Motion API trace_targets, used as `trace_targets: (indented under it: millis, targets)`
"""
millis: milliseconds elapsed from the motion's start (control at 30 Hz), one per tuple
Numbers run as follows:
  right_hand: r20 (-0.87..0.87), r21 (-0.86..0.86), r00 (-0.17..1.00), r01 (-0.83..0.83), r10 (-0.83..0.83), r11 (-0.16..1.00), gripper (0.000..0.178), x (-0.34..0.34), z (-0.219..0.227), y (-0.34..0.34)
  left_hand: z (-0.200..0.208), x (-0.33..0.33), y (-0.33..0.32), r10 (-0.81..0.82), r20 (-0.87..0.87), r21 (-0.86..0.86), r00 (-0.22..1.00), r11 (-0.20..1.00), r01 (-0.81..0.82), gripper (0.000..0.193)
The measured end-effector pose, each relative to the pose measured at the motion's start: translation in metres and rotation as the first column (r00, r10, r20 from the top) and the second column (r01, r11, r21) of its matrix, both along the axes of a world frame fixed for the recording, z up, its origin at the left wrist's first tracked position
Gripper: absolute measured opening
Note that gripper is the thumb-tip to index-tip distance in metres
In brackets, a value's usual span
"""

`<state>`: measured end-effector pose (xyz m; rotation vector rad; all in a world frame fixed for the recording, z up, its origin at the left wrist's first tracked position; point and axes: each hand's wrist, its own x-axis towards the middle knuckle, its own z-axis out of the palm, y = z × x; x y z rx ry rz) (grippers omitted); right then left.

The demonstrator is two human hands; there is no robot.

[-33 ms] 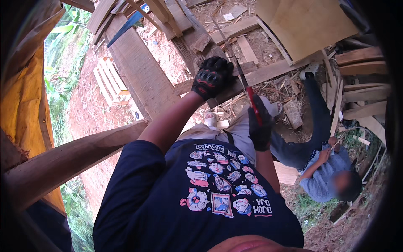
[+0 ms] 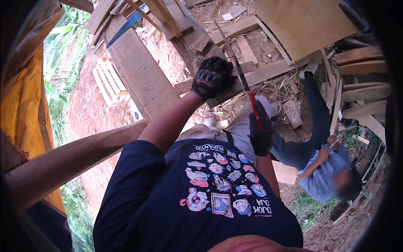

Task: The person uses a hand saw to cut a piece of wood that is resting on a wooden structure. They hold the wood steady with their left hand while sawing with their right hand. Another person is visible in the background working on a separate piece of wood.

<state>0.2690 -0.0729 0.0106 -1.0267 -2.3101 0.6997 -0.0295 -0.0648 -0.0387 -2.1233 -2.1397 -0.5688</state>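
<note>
My right hand [image 2: 261, 128], in a dark glove, is closed around the red handle of a handsaw [image 2: 239, 69]. The saw's narrow-looking blade points away from me, past the right side of my left hand. That left hand [image 2: 213, 77], in a black glove with hard knuckle guards, presses down on a wooden board [image 2: 220, 97] with its fingers curled over the wood. The blade runs close beside the fingers and the board; the exact contact between blade and wood cannot be made out.
A wide plank [image 2: 140, 71] lies to the left, with a blue saw blade [image 2: 124, 30] at its far end. A plywood sheet [image 2: 308, 29] is at the far right. Another person [image 2: 325, 168] sits to the right. A round log [image 2: 79, 161] crosses at left.
My right hand has drawn the handsaw slightly back toward me. The left hand stays in place on the board.
</note>
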Motion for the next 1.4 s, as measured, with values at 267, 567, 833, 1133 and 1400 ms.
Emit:
trace_targets:
  millis: [267, 567, 833, 1133, 1400]
  targets:
    - [-0.146, 0.070, 0.988, -0.041, 0.051, 0.997, 0.045, -0.024, -0.011, 0.021, -0.006, -0.002, -0.001, -0.026, 0.017, 0.058, 1.000, 0.998, 0.025, 0.048]
    - [-0.172, -0.029, 0.985, -0.020, 0.014, 0.999, 0.046, -0.009, -0.001, 0.008, 0.002, 0.001, -0.006, 0.013, 0.041, 0.007, 0.999, 1.000, -0.014, 0.046]
    - [-0.210, -0.085, 0.977, -0.062, 0.043, 0.994, 0.043, -0.043, -0.005, 0.038, -0.002, -0.003, 0.000, -0.054, 0.064, 0.036, 0.996, 0.998, 0.052, 0.046]
    - [-0.103, -0.211, 0.993, 0.039, -0.061, 0.977, 0.046, 0.021, 0.003, -0.011, 0.001, -0.002, -0.005, 0.007, 0.039, 0.012, 0.999, 1.000, -0.008, 0.041]
    - [-0.184, -0.010, 0.982, -0.041, 0.038, 0.999, 0.047, -0.034, -0.014, 0.033, -0.011, -0.007, -0.002, -0.063, 0.030, 0.116, 0.998, 0.991, 0.059, 0.043]
